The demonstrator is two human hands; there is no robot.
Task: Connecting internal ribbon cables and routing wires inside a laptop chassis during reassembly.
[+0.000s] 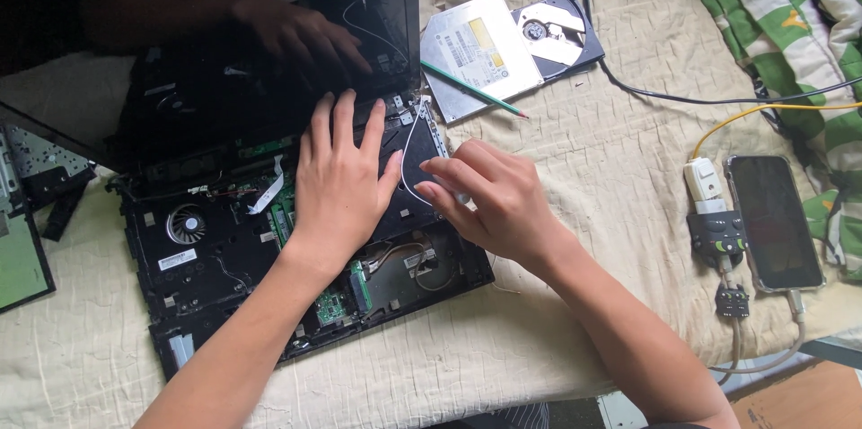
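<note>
A person is working bare-handed over an opened laptop base (224,258) that is lying on a cream cloth (584,169), its cooling fan (187,223) and green circuit board (334,305) showing nearest the camera. The left hand (341,182) is pressing flat on the dark panel in the middle of the base, fingers together and pointing far, toward the hinge. The right hand (489,200) is coming in from the right with its wrist angled left, thumb and fingertips closing in a pinch on a thin white wire (406,155). That wire is lying just left of the pinching fingers, between the two hands, its long axis running near to far along the base's right edge; the right hand is the nearer one. Beyond, the tilted dark screen (206,34) is reflecting the hands. Farther right, a green pencil (474,90) is resting across a silver optical drive (476,52), and a phone (774,221) is charging well apart at the right.
</note>
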